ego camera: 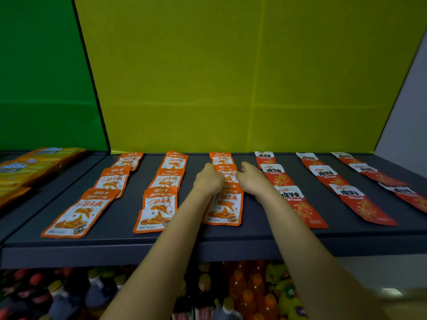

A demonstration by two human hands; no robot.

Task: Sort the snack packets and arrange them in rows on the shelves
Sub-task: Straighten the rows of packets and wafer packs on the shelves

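Note:
On the dark shelf (254, 234) lie three rows of orange snack packets and three rows of red snack packets, each running front to back. Both hands reach over the third orange row. My left hand (209, 180) grips the left edge of the middle orange packet (227, 174) in that row. My right hand (253, 179) holds the same packet at its right edge. The front orange packet (225, 206) of that row lies partly under my wrists. The nearest red packet (298, 204) lies just right of my right forearm.
Yellow-orange bags (34, 167) are stacked on the neighbouring shelf at the left. A yellow back panel (231, 77) and a green one (46, 77) rise behind the shelves. Bottles with orange and dark drinks (242, 287) stand below the shelf.

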